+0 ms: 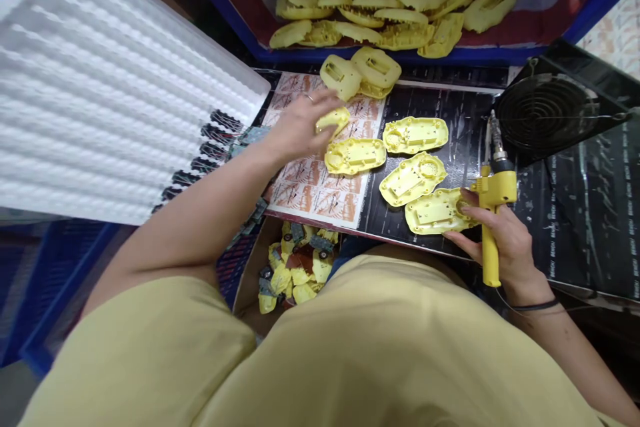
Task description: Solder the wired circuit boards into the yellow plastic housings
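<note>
My left hand, slightly blurred, has its fingers around a small yellow shell above the patterned sheet. Just below it lies another open yellow shell. Two more shells, an upper one and a middle one, rest to the right on the black surface. In my right hand is a yellow soldering tool, its metal tip pointing away from me. The fingertips of that hand also touch the right end of the nearest shell.
Yellow covers are piled behind my left hand. A blue-rimmed crate full of yellow parts stands at the back. A black fan is at right, a white foam tray with wired parts at left, and a box of scraps below.
</note>
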A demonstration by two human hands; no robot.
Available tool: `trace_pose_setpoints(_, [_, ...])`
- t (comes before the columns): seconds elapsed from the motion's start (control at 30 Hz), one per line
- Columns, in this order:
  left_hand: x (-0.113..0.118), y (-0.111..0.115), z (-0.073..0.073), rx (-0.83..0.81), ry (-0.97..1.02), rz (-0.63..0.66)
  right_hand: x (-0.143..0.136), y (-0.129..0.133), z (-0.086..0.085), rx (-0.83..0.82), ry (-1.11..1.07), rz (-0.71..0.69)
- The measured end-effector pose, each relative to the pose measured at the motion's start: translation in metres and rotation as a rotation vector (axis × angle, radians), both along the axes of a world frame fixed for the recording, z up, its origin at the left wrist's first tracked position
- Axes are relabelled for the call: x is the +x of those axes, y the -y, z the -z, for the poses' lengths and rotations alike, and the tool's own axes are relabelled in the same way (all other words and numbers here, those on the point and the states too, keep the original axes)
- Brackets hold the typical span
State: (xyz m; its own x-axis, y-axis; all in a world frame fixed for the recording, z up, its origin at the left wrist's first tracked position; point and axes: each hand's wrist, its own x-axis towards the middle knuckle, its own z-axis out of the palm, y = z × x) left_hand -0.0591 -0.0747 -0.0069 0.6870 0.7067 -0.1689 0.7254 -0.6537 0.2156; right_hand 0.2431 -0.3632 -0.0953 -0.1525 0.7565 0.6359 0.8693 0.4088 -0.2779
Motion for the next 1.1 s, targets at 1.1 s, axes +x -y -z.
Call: trace_pose_setpoints(1.1, [0.083, 0.027, -0.033, 0.085, -0.109, 0.116, -0.005, -0.005, -0.001, 0.043, -0.058, 0.059])
